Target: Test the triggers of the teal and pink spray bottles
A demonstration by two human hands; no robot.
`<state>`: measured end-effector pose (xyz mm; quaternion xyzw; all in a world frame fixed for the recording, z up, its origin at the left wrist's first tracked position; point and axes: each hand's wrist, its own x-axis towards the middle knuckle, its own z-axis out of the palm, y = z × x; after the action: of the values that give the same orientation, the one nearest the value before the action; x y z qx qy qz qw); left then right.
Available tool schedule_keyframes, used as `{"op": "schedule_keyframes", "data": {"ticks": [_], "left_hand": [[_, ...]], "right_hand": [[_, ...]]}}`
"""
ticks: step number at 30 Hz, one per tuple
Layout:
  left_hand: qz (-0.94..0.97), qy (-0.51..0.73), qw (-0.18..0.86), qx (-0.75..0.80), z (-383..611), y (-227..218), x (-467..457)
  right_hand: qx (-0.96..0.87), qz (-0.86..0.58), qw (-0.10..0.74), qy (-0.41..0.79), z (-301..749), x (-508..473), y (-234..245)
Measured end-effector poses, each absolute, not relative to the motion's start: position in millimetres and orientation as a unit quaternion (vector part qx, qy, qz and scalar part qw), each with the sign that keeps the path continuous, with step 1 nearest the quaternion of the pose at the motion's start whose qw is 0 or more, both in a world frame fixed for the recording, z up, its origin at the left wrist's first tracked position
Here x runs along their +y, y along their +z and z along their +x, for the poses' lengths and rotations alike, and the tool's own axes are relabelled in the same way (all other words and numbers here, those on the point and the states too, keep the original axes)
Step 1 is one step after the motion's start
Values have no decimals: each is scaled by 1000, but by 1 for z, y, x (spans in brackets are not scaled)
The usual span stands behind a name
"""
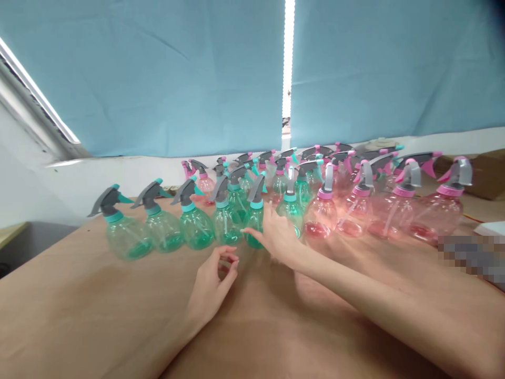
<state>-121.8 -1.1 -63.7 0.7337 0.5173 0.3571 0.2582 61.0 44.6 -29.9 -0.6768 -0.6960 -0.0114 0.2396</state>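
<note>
A row of green spray bottles (195,223) with grey triggers stands across the brown table (98,310), and pink spray bottles (389,210) continue the row to the right. My right hand (276,234) reaches forward, its fingertips touching the base of one green bottle (254,223) in the middle. The fingers are stretched out around it, not wrapped. My left hand (215,281) hovers just above the table in front of the row, fingers curled loosely with thumb and fingertips nearly meeting, holding nothing that I can see.
Several more green and pink bottles (284,166) crowd behind the front row. Blue curtains (158,79) hang behind the table. A cardboard box (479,173) sits far right, and a white object (491,228) lies at the right edge.
</note>
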Motion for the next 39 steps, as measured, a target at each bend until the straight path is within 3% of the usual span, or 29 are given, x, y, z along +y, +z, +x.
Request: {"op": "schedule_keyframes", "data": {"ticks": [22, 31, 39], "left_hand": [[738, 333, 262, 526, -123, -65, 0], [742, 323, 260, 528, -121, -64, -3], [741, 333, 253, 525, -119, -65, 0]], "right_hand": [[-701, -652, 278, 72, 63, 51, -28], [-747, -542, 384, 0, 118, 19, -28], [-701, -579, 412, -57, 170, 20, -33]]}}
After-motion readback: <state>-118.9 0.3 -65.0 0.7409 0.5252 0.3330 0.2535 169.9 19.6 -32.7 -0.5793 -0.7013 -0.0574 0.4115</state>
